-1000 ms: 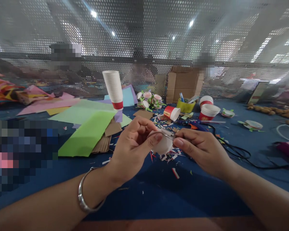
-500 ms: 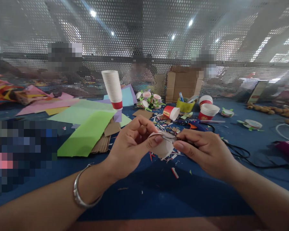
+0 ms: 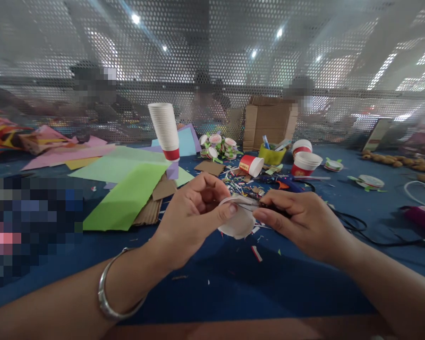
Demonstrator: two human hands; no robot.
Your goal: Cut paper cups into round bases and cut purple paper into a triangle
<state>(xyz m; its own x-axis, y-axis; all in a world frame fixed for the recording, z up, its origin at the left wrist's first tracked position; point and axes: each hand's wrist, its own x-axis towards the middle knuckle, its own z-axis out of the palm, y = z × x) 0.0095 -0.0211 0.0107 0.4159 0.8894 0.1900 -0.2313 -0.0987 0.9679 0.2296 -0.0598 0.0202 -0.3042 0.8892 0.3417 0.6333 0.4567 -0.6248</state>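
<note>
Above a scrap-strewn blue table (image 3: 233,293), pinching a white paper disc (image 3: 235,224) in the left hand (image 3: 191,219), clasping small scissors (image 3: 255,206) at its rim in the right hand (image 3: 301,224).

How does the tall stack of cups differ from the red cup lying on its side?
The stack of cups holds many nested cups; the lying cup is single. The stack stands mouth up, leaning slightly; the lying cup's mouth faces right. The stack shows mostly white rims, with red only at its bottom; the lying cup shows a red wall. Both are red-and-white cups.
</note>
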